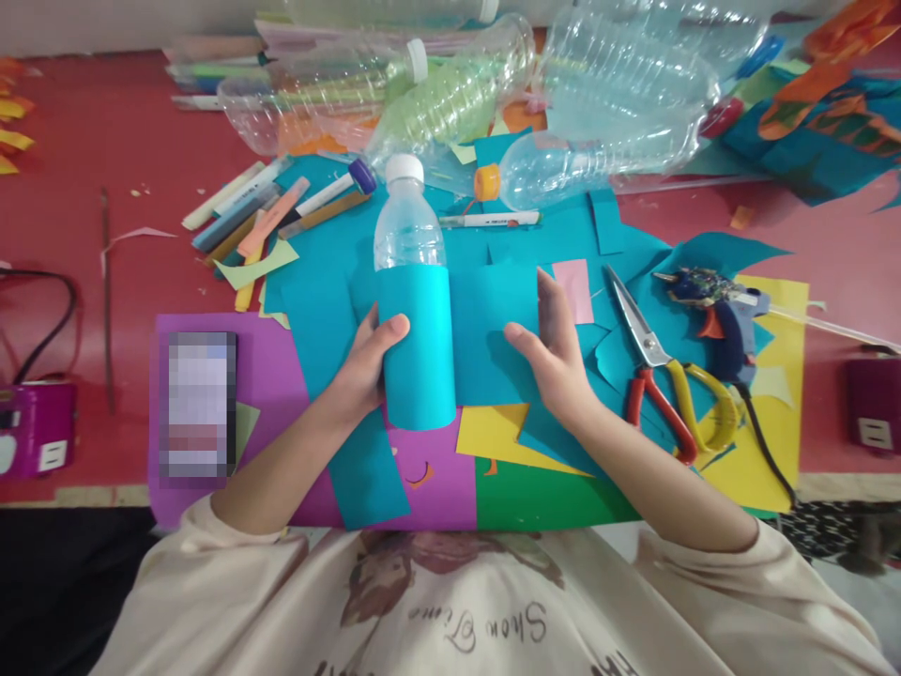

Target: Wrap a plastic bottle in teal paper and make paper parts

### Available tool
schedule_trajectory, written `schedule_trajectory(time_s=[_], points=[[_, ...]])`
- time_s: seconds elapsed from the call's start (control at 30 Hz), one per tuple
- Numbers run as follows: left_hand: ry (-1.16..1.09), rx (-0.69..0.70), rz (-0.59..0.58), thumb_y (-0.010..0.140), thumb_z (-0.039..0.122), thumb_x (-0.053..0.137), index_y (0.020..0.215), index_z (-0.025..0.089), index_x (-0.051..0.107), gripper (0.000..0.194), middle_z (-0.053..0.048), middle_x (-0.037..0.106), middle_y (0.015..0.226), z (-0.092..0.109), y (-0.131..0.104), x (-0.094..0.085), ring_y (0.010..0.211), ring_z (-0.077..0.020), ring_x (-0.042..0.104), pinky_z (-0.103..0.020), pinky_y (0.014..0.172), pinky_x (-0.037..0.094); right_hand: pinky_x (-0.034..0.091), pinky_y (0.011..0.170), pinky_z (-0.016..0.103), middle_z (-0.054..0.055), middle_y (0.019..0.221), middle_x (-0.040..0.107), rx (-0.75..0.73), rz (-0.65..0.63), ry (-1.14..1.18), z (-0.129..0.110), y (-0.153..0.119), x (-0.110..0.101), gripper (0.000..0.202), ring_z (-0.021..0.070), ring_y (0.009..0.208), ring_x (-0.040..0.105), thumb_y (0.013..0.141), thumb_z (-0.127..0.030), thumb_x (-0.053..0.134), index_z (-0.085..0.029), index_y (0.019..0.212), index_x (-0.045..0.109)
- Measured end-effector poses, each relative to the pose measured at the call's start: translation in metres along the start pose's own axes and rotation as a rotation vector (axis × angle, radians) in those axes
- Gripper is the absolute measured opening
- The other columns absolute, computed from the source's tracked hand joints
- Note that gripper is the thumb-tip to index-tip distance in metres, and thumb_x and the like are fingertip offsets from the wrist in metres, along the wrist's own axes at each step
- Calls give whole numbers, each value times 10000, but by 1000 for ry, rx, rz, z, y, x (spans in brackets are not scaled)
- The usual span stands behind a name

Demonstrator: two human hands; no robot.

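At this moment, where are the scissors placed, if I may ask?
In the head view, the scissors lie on the right side, between the right hand and the glue gun.

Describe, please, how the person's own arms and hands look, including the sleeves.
The left hand and right hand are bare: no glove or watch shows. The forearms are uncovered too. The sleeves are short, loose and cream, part of a cream shirt with a printed picture and dark lettering in front.
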State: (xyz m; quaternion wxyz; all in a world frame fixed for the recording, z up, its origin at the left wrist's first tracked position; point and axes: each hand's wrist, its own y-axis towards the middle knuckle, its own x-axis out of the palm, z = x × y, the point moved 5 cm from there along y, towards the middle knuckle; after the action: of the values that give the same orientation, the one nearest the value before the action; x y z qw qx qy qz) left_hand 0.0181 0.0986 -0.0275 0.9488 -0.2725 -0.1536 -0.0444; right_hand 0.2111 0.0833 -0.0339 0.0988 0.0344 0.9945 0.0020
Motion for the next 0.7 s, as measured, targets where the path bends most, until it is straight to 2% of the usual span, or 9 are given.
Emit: schedule_trajectory(time_s=[0.07,0.13,0.2,0.27,0.37,0.5,0.57,0.7], points=[[7,36,-14,551,603,793,1263,213,510,860,-80,681,1108,0,1,-1,1028,-310,654,-363,726,585,479,983,448,70,1275,607,203,-34,157,7,1,2,574,275,1211,551,750,-616,607,-298,1223,545],[14,49,-27,558,593,793,1265,219,513,847,-74,681,1097,0,1,-1,998,-292,661,-342,706,581,555,779,383,40,961,703,340,-94,275,7,0,6,387,239,914,659,709,-568,666,-267,950,650],[21,37,-39,575,587,785,1269,231,513,826,-73,679,1098,-1,1,-1,987,-287,664,-331,693,577,530,620,310,4,734,668,391,-124,355,2,-2,8,279,177,682,625,687,-502,704,-236,746,646],[27,14,-61,587,578,783,1279,249,506,815,-73,677,1104,-2,1,0,980,-291,665,-335,687,576,471,536,264,-24,612,591,375,-132,401,-5,-4,8,258,125,554,537,681,-458,716,-220,655,620],[46,18,-114,594,547,795,1291,288,492,803,-65,677,1109,-3,1,1,970,-300,667,-361,696,578,398,495,246,-44,559,486,282,-174,410,-14,-6,10,290,86,489,413,698,-448,709,-206,611,576],[104,71,-137,612,498,799,1263,321,502,738,-48,661,1150,-7,2,0,1023,-306,648,-395,766,569,313,480,250,-47,534,357,130,-268,328,-21,-9,13,454,77,492,310,757,-517,655,-200,524,429],[149,79,-130,606,497,799,1250,311,503,733,-52,652,1158,-8,2,0,1050,-314,635,-419,809,559,323,499,257,-39,542,353,66,-309,282,-23,-10,15,487,90,518,333,793,-536,619,-203,518,392],[261,73,-122,616,501,780,1280,269,450,777,-82,621,1197,-7,-2,5,1093,-325,611,-452,867,531,409,604,279,-7,643,468,-29,-358,247,-27,-12,18,441,125,638,458,834,-506,597,-198,553,454]])
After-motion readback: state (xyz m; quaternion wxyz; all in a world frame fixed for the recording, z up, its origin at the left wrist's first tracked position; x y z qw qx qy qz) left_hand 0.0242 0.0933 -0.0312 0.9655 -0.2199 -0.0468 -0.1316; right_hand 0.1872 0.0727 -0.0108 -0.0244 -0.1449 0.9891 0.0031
